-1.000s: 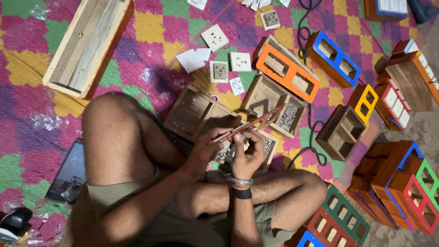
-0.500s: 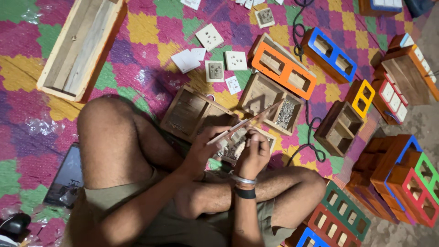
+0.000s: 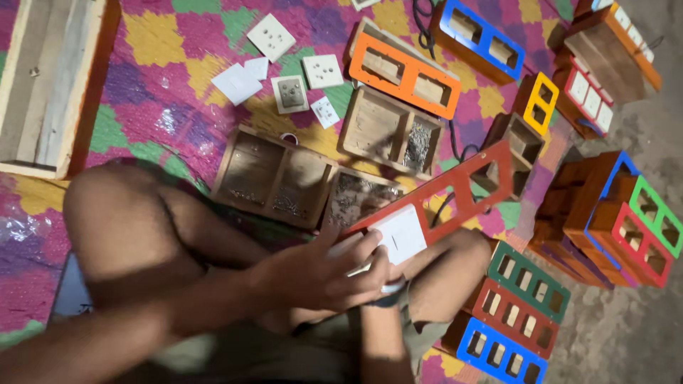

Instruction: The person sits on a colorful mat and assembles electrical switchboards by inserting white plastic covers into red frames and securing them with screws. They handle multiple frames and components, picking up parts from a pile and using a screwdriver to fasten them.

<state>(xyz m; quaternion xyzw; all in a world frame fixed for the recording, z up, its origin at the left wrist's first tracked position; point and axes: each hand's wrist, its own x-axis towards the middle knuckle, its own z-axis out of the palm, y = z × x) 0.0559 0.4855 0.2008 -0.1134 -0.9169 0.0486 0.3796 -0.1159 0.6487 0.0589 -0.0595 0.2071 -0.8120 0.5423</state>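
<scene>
While fingers curl, left hand (image 3: pixel 320 274) on white switch (image 3: pixel 400 235) in red frame (image 3: pixel 455 195).

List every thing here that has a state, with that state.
red panel: tilted, held up, one opening filled
white switch plate: seated in the red panel
left hand: fingers spread over the plate
right hand: mostly hidden under the left hand
wooden tray: open, screws inside
orange-faced box: openings empty

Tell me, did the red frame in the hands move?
Yes. The red frame, edge-on before, now shows its flat face, lying beside the wooden tray with a white switch plate against it.
</scene>
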